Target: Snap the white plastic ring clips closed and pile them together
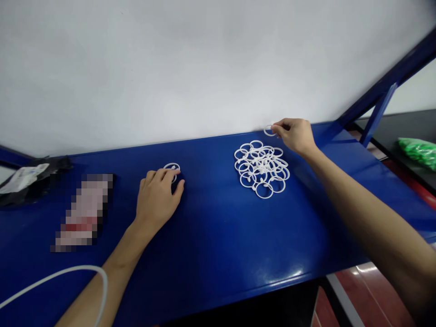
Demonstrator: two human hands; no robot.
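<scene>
My right hand (pixel 295 135) pinches a thin white plastic ring (pixel 270 131) between thumb and fingertips, raised near the back edge of the blue table. Just below it lies a loose pile of white rings (pixel 265 190), several of them overlapping, some with a small knob on the loop. Farther left, my left hand (pixel 157 195) rests palm down, thumb apart from the fingers. Under and beyond its fingertips are a few more white rings (pixel 172 164), partly covered by the hand.
The blue table (pixel 211 236) runs along a white wall (pixel 204 68). At left lie a black plastic package (pixel 34 179) with a white label and a pixelated object (pixel 86 209). A white cable (pixel 68 269) arcs across my left forearm. Blue frame bars (pixel 378 113) and a green bag (pixel 418 152) stand right.
</scene>
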